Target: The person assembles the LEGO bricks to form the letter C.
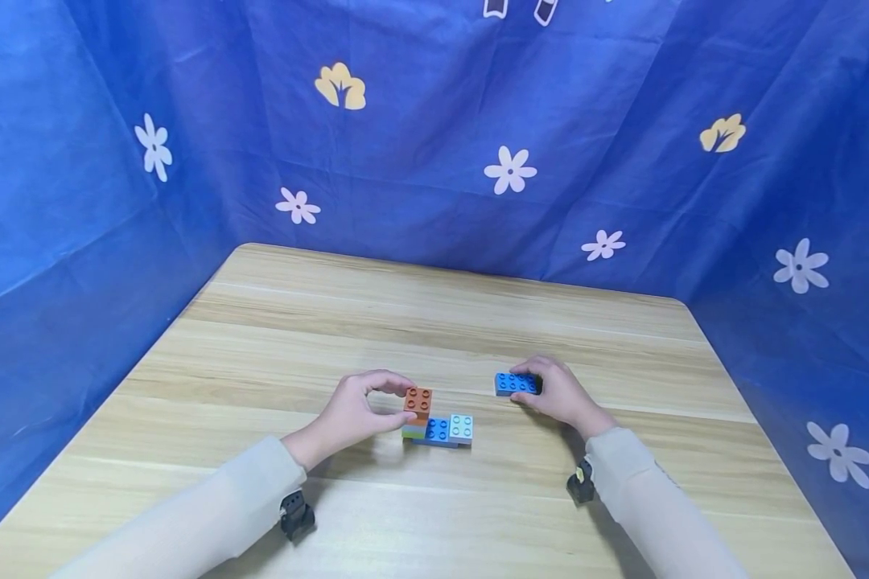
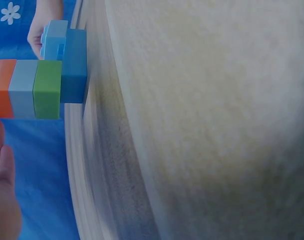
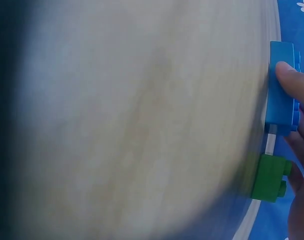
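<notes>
My left hand [image 1: 355,410] pinches the orange-brown brick [image 1: 418,399] at the top of a small stack, thumb in front and a finger behind. Beneath it, the left wrist view shows an orange brick [image 2: 3,89], a grey-blue brick [image 2: 23,89] and a green brick [image 2: 47,90]. These stand on the left end of a longer blue brick [image 1: 438,430]; a pale blue brick [image 1: 461,428] sits on its right end. My right hand [image 1: 559,392] grips a separate blue brick [image 1: 514,384], thumb on its near side. Whether this brick touches the table cannot be told.
Close to my right fingers stands another green brick [image 3: 269,177], hidden by the hand in the head view. The wood-grain table [image 1: 434,314] has rounded far corners. A blue curtain [image 1: 420,153] with flowers hangs behind and at both sides.
</notes>
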A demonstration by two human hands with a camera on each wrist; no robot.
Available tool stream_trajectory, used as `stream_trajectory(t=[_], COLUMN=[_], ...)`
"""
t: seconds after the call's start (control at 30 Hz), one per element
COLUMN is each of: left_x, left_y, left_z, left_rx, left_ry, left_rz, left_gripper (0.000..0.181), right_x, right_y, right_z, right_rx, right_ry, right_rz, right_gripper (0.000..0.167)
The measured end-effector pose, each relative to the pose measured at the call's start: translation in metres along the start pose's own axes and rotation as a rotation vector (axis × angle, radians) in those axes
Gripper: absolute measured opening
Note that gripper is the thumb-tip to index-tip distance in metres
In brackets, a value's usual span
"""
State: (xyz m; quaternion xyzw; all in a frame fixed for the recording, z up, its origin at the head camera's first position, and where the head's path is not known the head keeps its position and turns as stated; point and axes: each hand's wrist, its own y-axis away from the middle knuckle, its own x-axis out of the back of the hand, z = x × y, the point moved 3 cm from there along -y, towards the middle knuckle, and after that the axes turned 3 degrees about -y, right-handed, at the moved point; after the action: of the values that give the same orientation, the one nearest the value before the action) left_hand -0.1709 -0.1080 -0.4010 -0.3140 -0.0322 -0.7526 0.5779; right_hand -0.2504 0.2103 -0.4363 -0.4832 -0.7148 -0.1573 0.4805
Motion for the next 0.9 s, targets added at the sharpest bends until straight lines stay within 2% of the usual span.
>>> stream_trajectory(t=[0.2,0.47,0.67,0.9], left_x=[0.0,0.0,0.0,0.001], left_y=[-0.001,0.0,-0.001,-0.001], left_z=[-0.002,-0.002,-0.002,0.0], left_rx=[-0.001,-0.013,-0.01,0.004], left_ry=[-0.002,-0.014,-0.02,-0.002], left_rz=[-0.005,0.003,0.003,-0.008], left_gripper=[0.034,0.035,0.035,0.035], right_x=[0.002,0.009,0.013,0.014], right_y=[-0.001,-0.007,-0.015,-0.02], right_z=[-0.001,-0.018,-0.041,-0.08], right_rx=[-0.039,-0.007,0.037,0.122], right_ry=[-0.022,-0.078,-0.134,-0.23], right_rz=[-0.01,0.037,0.062,0.079], right_gripper=[0.041,0.041,0.041,0.041])
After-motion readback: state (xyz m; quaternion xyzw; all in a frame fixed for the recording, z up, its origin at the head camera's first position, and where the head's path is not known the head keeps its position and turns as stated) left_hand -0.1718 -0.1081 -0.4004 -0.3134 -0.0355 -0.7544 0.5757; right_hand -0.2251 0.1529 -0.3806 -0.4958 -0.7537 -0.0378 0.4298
